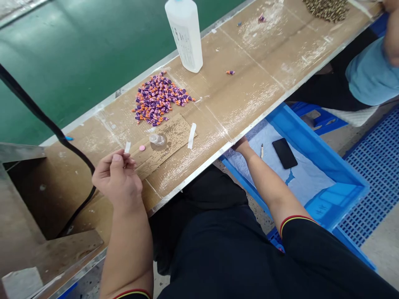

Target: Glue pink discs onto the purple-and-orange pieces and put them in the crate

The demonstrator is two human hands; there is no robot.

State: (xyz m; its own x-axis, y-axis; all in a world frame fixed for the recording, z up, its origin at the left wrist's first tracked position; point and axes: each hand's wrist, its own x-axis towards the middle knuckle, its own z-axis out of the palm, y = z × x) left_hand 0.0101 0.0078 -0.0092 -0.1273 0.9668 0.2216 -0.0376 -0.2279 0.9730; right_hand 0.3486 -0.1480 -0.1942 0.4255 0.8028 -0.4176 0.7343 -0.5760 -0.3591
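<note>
Dark shirt (pixel 224 253) is seen nearest the camera. Left hand (pixel 118 176) is held over the table (pixel 243 104); its fingers are curled closed, thumb pressed toward the index. Whether anything is pinched cannot be told; a small strip (pixel 127 146) is seen just beyond the fingertips. Right hand (pixel 240 145) is mostly hidden by the table edge, above the blue bin (pixel 318 145); its finger state cannot be told. A phone (pixel 284 153) and a small tool (pixel 262 150) are contained in the bin.

Purple-orange pieces (pixel 157 99) are heaped on the table, beyond the cardboard (pixel 174 145). On the cardboard, a clear jar (pixel 157 141) is placed between a pink disc (pixel 142 148) and a white strip (pixel 192 136). A white bottle (pixel 187 37) is stood behind the heap, upright. One loose piece (pixel 230 72) is left well apart. At far right, a co-worker's blue shirt (pixel 369 74) is partly shown.
</note>
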